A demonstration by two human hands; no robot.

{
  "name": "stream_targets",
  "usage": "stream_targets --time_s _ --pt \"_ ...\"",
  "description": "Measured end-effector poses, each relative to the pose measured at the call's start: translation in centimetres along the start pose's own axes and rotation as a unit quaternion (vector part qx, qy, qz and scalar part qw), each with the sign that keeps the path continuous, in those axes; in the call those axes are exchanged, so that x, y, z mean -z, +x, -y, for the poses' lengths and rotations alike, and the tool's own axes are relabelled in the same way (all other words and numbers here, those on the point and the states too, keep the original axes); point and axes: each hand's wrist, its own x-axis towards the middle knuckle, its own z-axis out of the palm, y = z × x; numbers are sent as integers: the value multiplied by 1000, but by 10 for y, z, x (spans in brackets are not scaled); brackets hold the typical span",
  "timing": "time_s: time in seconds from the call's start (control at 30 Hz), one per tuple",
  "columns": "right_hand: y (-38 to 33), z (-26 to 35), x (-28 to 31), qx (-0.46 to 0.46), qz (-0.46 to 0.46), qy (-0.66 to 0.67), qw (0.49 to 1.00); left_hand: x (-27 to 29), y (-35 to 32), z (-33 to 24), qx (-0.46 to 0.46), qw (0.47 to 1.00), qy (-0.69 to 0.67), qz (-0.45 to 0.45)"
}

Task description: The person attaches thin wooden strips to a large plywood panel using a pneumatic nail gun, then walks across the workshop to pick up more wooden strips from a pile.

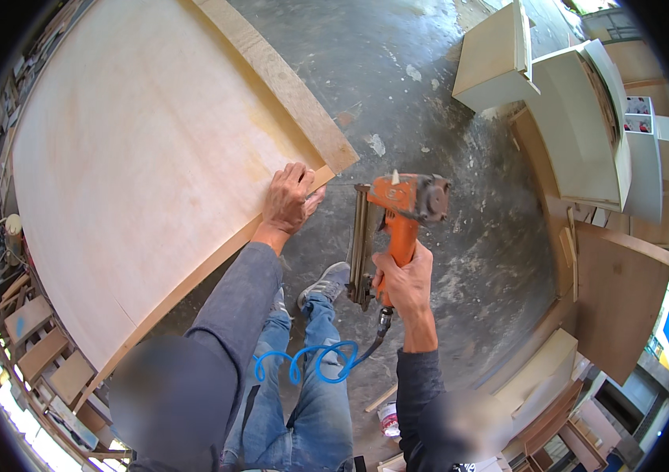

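Concrete floor (492, 259) borders a plywood panel (138, 157). Left hand (288, 198) clasps its edge strip (322, 176); right hand (408, 280) grips an orange pneumatic nailer (399, 198).

Blotched grey floor (492, 236); pale cabinets (578, 126) at right; wood offcuts (44, 354) at left.

Your left sleeve (242, 287) is long and charcoal grey, softly creased; your right sleeve (419, 389) looks darker, nearly navy. Both stop at the wrist, and your fingers (295, 172) are bare. Your jeans (327, 405) are faded blue, creased and paler in patches. The right shoe (327, 284) is grey with lighter stripes on its side; the left shoe (279, 300) is mostly hidden. Blur covers both upper sleeves.
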Motion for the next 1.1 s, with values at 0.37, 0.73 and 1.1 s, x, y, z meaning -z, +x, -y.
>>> stream_targets --time_s 0.37,0.73,1.1 --pt "31 31 -27 44 69 -164 983 -5 -1 2 -17 1000 -2 11" --pt "35 32 -36 23 68 -174 982 -6 -1 2 -22 999 14 18" --pt "35 33 -38 17 58 -190 980 -6 -1 3 -20 1000 6 16"
